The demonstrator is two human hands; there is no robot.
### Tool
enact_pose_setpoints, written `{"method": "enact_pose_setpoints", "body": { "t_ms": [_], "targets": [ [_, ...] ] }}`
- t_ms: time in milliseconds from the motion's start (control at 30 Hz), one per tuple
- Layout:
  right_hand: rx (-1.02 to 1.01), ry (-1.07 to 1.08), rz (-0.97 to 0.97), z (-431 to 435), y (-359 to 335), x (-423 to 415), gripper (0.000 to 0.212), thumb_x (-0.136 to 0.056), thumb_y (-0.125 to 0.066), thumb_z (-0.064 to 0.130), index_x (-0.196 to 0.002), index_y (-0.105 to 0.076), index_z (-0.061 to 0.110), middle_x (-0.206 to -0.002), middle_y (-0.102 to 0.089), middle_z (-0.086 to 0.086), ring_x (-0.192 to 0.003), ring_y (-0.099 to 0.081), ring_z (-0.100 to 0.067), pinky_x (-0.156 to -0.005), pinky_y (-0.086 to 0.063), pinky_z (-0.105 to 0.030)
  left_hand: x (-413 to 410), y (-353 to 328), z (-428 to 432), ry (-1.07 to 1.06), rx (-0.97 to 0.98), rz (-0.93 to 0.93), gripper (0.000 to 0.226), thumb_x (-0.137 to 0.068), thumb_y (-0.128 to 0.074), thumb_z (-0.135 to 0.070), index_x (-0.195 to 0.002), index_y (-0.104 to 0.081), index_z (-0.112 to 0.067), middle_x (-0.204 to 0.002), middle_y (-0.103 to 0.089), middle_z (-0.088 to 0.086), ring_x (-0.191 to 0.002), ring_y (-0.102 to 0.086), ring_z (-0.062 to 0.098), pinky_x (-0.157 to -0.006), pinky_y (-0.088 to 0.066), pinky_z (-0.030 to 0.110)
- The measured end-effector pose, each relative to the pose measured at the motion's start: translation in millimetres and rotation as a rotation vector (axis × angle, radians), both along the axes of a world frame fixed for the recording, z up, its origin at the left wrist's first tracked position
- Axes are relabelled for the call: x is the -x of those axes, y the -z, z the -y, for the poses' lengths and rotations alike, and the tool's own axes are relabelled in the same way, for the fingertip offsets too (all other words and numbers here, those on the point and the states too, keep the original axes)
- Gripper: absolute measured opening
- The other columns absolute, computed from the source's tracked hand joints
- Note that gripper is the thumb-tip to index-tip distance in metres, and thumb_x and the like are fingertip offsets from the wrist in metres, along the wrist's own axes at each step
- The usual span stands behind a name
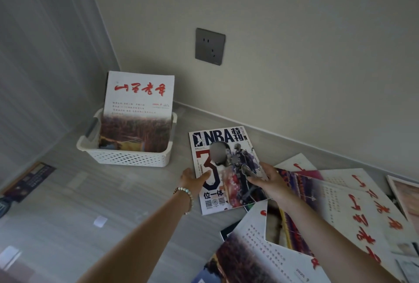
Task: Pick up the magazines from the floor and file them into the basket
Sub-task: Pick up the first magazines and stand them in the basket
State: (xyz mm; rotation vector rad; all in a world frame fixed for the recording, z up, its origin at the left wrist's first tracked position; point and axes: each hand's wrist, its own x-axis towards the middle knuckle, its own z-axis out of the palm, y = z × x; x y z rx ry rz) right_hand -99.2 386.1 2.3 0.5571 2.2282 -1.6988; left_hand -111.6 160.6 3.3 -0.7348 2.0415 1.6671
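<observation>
NBA magazine held in both hands, bound for the basket

The NBA magazine (224, 169) hangs cover up between the two hands, just right of the white basket (127, 158). It seems raised off the floor (90, 192), over the edge of the scattered magazines (340, 203) lying there. The left hand (192, 178) pinches its left edge, thumb on the cover; the right hand (269, 180) grips the right edge likewise, fingers hidden beneath. Holding both sides likely keeps the floppy pages flat for filing upright beside the red-titled magazine (138, 110) standing in the basket.
</observation>
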Motion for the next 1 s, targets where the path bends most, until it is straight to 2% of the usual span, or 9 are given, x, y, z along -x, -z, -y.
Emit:
{"method": "enact_pose_setpoints", "body": {
  "t_ms": [100,267,367,500,600,667,800,867,1000],
  "targets": [
    [0.025,0.006,-0.002,-3,1,1,0.077,-0.066,-0.081,0.029,-0.134,-0.044,0.022,-0.143,-0.043,-0.004,-0.131,-0.041,-0.025,-0.108,-0.035,-0.047,7,11,0,-0.011,-0.026,0.007,0.037,-0.083,-0.064,-0.024,-0.108,-0.061,0.002,-0.109,-0.065,0.012,-0.095,-0.062,0.028,-0.086,-0.049,0.033],
    [0.149,0.039,-0.016,-3,4,0,0.074,-0.065,-0.081,0.033,-0.13,-0.048,0.022,-0.137,-0.048,0.001,-0.125,-0.046,-0.019,-0.103,-0.039,-0.039,8,9,-18,0.054,-0.148,-0.039,0.043,-0.09,-0.054,-0.026,-0.131,-0.045,-0.016,-0.125,-0.059,0.008,-0.112,-0.057,0.031,-0.098,-0.046,0.05],
    [0.17,0.064,-0.035,0,4,-2,0.071,-0.068,-0.079,0.037,-0.131,-0.048,0.022,-0.137,-0.046,0.003,-0.127,-0.042,-0.019,-0.104,-0.038,-0.041,8,3,-24,0.071,-0.125,-0.131,0.043,-0.093,-0.047,-0.017,-0.135,-0.039,-0.017,-0.123,-0.056,0.002,-0.112,-0.055,0.023,-0.101,-0.044,0.04],
    [0.23,0.051,-0.032,8,-9,-3,0.047,-0.082,-0.066,0.035,-0.121,-0.048,0.017,-0.117,-0.053,0.005,-0.11,-0.052,-0.016,-0.086,-0.042,-0.03,6,-26,-13,0.098,-0.189,-0.239,0.039,-0.093,-0.044,-0.009,-0.133,-0.044,-0.014,-0.122,-0.059,0.002,-0.109,-0.058,0.019,-0.097,-0.048,0.04],
    [0.305,0.088,-0.026,15,-16,2,0.067,-0.084,-0.064,0.035,-0.141,-0.029,0.029,-0.134,-0.045,-0.002,-0.125,-0.043,-0.023,-0.101,-0.033,-0.041,4,-56,5,0.186,-0.214,-0.354,0.032,-0.094,-0.044,-0.011,-0.124,-0.047,-0.021,-0.109,-0.061,-0.007,-0.093,-0.059,0.003,-0.079,-0.049,0.021],
    [0.36,0.121,-0.032,26,-28,7,0.073,-0.08,-0.066,0.04,-0.141,-0.026,0.038,-0.144,-0.04,-0.008,-0.131,-0.04,-0.031,-0.107,-0.032,-0.051,5,-73,23,0.225,-0.195,-0.421,0.035,-0.093,-0.046,-0.012,-0.124,-0.046,-0.028,-0.107,-0.06,-0.012,-0.098,-0.058,0.002,-0.086,-0.047,0.023],
    [0.527,0.137,-0.016,52,-55,25,0.053,-0.087,-0.059,0.027,-0.137,-0.04,0.025,-0.127,-0.059,-0.017,-0.112,-0.059,-0.035,-0.097,-0.044,-0.053,13,-98,71,0.259,-0.152,-0.498,0.037,-0.092,-0.049,-0.013,-0.125,-0.046,-0.028,-0.114,-0.061,-0.007,-0.108,-0.058,0.01,-0.096,-0.046,0.032],
    [0.597,0.107,-0.069,70,-69,36,0.036,-0.092,-0.051,0.015,-0.127,-0.05,0.024,-0.114,-0.066,-0.016,-0.102,-0.063,-0.035,-0.088,-0.049,-0.05,18,-110,96,0.232,-0.141,-0.502,0.037,-0.092,-0.049,-0.013,-0.127,-0.046,-0.025,-0.113,-0.061,-0.007,-0.107,-0.058,0.011,-0.096,-0.047,0.034],
    [0.58,0.079,-0.152,126,-98,57,0.031,-0.091,-0.051,0.008,-0.118,-0.052,0.024,-0.101,-0.068,-0.011,-0.088,-0.064,-0.03,-0.079,-0.052,-0.048,36,-126,155,0.109,-0.173,-0.454,0.032,-0.09,-0.05,-0.005,-0.117,-0.052,-0.022,-0.102,-0.064,-0.006,-0.097,-0.061,0.018,-0.085,-0.052,0.038]
  ]
}}
